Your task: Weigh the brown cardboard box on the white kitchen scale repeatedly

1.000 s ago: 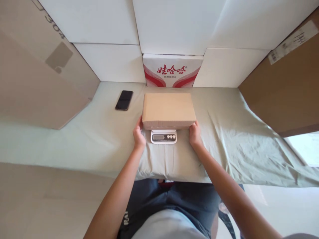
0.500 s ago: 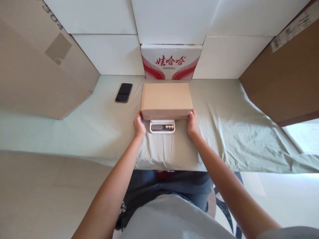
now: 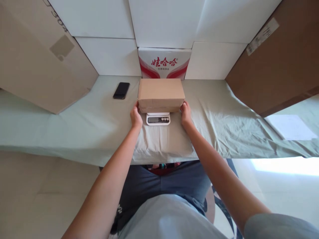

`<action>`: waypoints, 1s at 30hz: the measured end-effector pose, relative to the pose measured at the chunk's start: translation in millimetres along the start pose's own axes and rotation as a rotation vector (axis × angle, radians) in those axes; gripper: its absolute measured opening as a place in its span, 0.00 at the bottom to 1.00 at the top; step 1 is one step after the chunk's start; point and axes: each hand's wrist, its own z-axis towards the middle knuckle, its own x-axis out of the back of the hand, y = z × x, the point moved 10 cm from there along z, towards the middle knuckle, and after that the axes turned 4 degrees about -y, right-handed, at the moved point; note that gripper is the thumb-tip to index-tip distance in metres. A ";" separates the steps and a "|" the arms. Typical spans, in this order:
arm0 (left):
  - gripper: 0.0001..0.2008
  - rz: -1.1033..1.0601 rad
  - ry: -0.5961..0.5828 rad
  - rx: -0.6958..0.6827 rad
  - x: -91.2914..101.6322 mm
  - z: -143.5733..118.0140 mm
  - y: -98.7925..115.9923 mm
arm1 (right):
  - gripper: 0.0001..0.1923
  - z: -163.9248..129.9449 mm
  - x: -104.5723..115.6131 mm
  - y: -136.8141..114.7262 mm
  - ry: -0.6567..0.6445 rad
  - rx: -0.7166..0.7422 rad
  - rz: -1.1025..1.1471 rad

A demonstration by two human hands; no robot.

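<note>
A closed brown cardboard box point(image 3: 161, 89) is directly above a white digital kitchen scale point(image 3: 158, 119), whose front with a small display and round buttons sticks out toward me. The scale's platform is mostly hidden under the box, so I cannot tell how much weight rests on it. My left hand point(image 3: 136, 116) grips the box's lower left front corner. At the lower right front corner my right hand point(image 3: 185, 113) grips it too, thumb on the near side. The other fingers of both hands are largely hidden by the box.
A black smartphone point(image 3: 121, 90) lies left of the box on the green cloth point(image 3: 99, 129). Behind stands a white and red carton point(image 3: 164, 63) among white panels point(image 3: 107, 54). Large cardboard boxes flank the table at left point(image 3: 42, 66) and right point(image 3: 276, 63). White paper point(image 3: 291, 127) lies at right.
The camera view has shifted, so the whole scene appears slightly higher and the right side shows more. My hands keep their hold at the box's corners; the box stays above the scale.
</note>
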 end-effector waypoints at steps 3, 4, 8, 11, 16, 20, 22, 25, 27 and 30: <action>0.26 0.004 0.028 -0.006 2.5 2.1 0.8 | 0.29 5.7 -0.6 5.7 0.003 -0.015 0.052; 0.27 0.004 0.030 -0.013 2.4 2.0 2.2 | 0.30 7.1 -0.7 7.1 0.006 -0.024 0.065; 0.30 -0.021 0.056 -0.085 2.9 -2.1 13.5 | 0.37 10.2 0.0 8.9 0.017 -0.052 0.128; 0.32 -0.033 0.047 -0.122 1.4 -5.6 20.1 | 0.41 10.2 1.9 6.5 0.020 -0.042 0.165; 0.37 -0.021 -0.008 -0.175 -3.7 -11.7 28.8 | 0.42 8.4 -2.1 -0.9 0.012 0.011 0.171; 0.38 -0.023 -0.011 -0.222 -3.2 -18.7 36.5 | 0.38 3.5 -15.1 -17.5 -0.048 0.105 0.147; 0.39 -0.018 -0.030 -0.254 -4.6 -22.0 41.5 | 0.36 -2.5 -19.6 -27.6 -0.069 0.149 0.128; 0.42 0.015 -0.059 -0.274 -8.2 -25.5 46.6 | 0.35 -13.3 -21.2 -38.3 -0.060 0.163 0.145; 0.43 0.011 -0.054 -0.262 -9.3 -27.4 46.9 | 0.33 -19.7 -22.5 -43.1 -0.050 0.156 0.149; 0.46 -0.019 -0.021 -0.195 -10.0 -32.2 42.7 | 0.34 -26.3 -34.6 -50.6 -0.116 0.158 0.122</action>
